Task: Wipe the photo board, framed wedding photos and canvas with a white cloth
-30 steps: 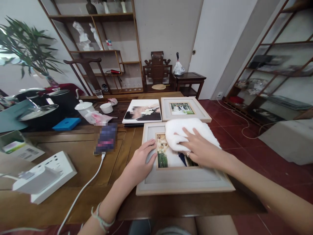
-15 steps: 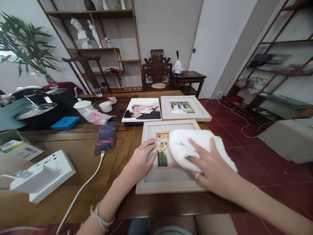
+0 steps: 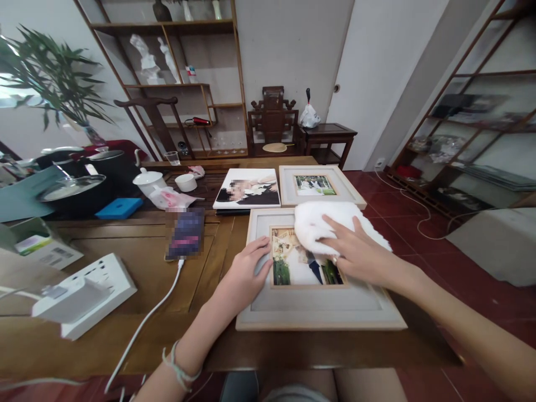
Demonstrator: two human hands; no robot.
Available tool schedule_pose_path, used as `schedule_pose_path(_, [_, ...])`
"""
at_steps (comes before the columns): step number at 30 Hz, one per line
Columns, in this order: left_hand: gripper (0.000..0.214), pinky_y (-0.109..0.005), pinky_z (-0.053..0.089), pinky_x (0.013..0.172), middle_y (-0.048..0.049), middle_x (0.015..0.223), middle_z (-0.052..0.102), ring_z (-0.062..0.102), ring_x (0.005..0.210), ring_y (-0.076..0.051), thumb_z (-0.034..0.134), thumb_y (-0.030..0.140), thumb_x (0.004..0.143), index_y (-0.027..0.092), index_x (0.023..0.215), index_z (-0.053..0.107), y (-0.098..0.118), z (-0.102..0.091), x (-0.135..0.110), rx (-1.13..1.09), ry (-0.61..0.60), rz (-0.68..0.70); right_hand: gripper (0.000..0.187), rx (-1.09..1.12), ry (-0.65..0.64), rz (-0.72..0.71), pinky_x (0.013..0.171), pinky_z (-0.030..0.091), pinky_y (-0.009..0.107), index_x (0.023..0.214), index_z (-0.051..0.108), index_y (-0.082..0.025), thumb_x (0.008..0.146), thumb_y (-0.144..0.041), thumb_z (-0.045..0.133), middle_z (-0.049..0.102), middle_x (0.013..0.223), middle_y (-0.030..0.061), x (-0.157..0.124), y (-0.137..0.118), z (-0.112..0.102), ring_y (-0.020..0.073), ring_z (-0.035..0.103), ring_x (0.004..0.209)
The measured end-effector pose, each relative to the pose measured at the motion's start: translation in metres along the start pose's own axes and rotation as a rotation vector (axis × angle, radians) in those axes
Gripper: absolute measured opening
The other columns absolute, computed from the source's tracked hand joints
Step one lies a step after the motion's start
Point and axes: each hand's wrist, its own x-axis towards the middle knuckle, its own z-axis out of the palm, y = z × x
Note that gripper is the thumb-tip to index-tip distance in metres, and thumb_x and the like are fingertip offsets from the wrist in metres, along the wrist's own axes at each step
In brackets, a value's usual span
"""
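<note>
A light-wood picture frame [image 3: 322, 325] lies flat on the brown wooden table in front of me. Behind its pane is a small photo [image 3: 281, 271], partly covered. My left hand [image 3: 248, 271] rests on the frame's left side, fingers stretched out over the pane beside the photo and thumb apart. On the upper right part of the frame, my right hand [image 3: 358, 251] holds a folded white cloth [image 3: 307, 226] against the surface. Two of its fingers spread over the cloth; the others are partly hidden. The cloth covers the photo's top right and the far rim there.
Behind lie a second frame [image 3: 288, 195] and a photo panel [image 3: 268, 174]. On the left are a phone [image 3: 187, 229] with a white cable [image 3: 156, 307], a power strip [image 3: 119, 282], a blue box [image 3: 119, 207], a white lidded cup [image 3: 149, 181] and a black pot [image 3: 71, 195].
My right hand has slid the cloth away from me, toward the frame's far edge, uncovering more of the photo. My left hand stays on the frame. The view has shifted slightly.
</note>
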Motion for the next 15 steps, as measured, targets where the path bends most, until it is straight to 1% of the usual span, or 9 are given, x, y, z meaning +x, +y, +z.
schedule_pose_path(2, [0.028, -0.042, 0.043, 0.103, -0.0165, 0.124, 0.061, 0.055, 0.119, -0.026, 0.05, 0.02, 0.086, 0.009, 0.106, 0.066, 0.0, 0.002, 0.0, 0.0, 0.02, 0.012, 0.061, 0.029, -0.041, -0.018, 0.1, 0.013, 0.073, 0.121, 0.057, -0.023, 0.065, -0.004, 0.039, 0.038, 0.146, 0.0072, -0.024, -0.017, -0.003, 0.0318, 0.011, 0.139])
schedule_pose_path(5, [0.028, -0.042, 0.045, 0.102, -0.016, 0.121, 0.063, 0.057, 0.117, -0.025, 0.045, 0.017, 0.088, 0.009, 0.104, 0.066, 0.0, 0.004, 0.0, -0.008, 0.058, 0.043, 0.062, 0.097, -0.122, -0.02, 0.103, 0.01, 0.071, 0.116, 0.06, -0.028, 0.062, -0.003, 0.041, 0.032, 0.149, 0.0011, -0.057, -0.041, -0.01, 0.0303, 0.008, 0.14])
schedule_pose_path(8, [0.03, -0.043, 0.045, 0.102, -0.016, 0.12, 0.063, 0.058, 0.116, -0.025, 0.042, 0.015, 0.088, 0.009, 0.108, 0.064, -0.001, 0.006, 0.0, 0.001, 0.083, 0.059, 0.068, 0.16, -0.239, -0.009, 0.101, 0.008, 0.074, 0.114, 0.061, -0.03, 0.056, -0.002, 0.042, 0.026, 0.151, -0.0018, -0.073, -0.059, -0.014, 0.0332, 0.006, 0.139])
schedule_pose_path(9, [0.031, -0.043, 0.045, 0.102, -0.0162, 0.121, 0.063, 0.057, 0.116, -0.025, 0.042, 0.015, 0.088, 0.008, 0.11, 0.063, -0.001, 0.007, 0.0, 0.01, 0.086, 0.058, 0.068, 0.169, -0.267, -0.004, 0.1, 0.006, 0.075, 0.113, 0.062, -0.03, 0.055, -0.002, 0.043, 0.024, 0.151, -0.0012, -0.074, -0.064, -0.014, 0.0353, 0.005, 0.139])
schedule_pose_path(11, [0.033, -0.043, 0.044, 0.102, -0.0166, 0.122, 0.062, 0.057, 0.116, -0.025, 0.042, 0.015, 0.088, 0.008, 0.113, 0.062, -0.001, 0.006, 0.0, 0.027, 0.082, 0.054, 0.061, 0.178, -0.274, -0.007, 0.096, 0.001, 0.078, 0.109, 0.065, -0.027, 0.055, -0.005, 0.046, 0.021, 0.152, 0.0013, -0.067, -0.075, -0.01, 0.0399, 0.003, 0.138])
schedule_pose_path(15, [0.034, -0.043, 0.045, 0.102, -0.0149, 0.123, 0.062, 0.057, 0.117, -0.025, 0.042, 0.014, 0.086, 0.01, 0.114, 0.062, 0.0, 0.002, 0.001, 0.026, 0.053, 0.037, 0.035, 0.216, -0.161, -0.108, 0.092, -0.006, 0.08, 0.101, 0.069, -0.022, 0.069, -0.02, 0.055, 0.02, 0.152, 0.0096, -0.041, -0.101, 0.004, 0.0459, 0.003, 0.136])
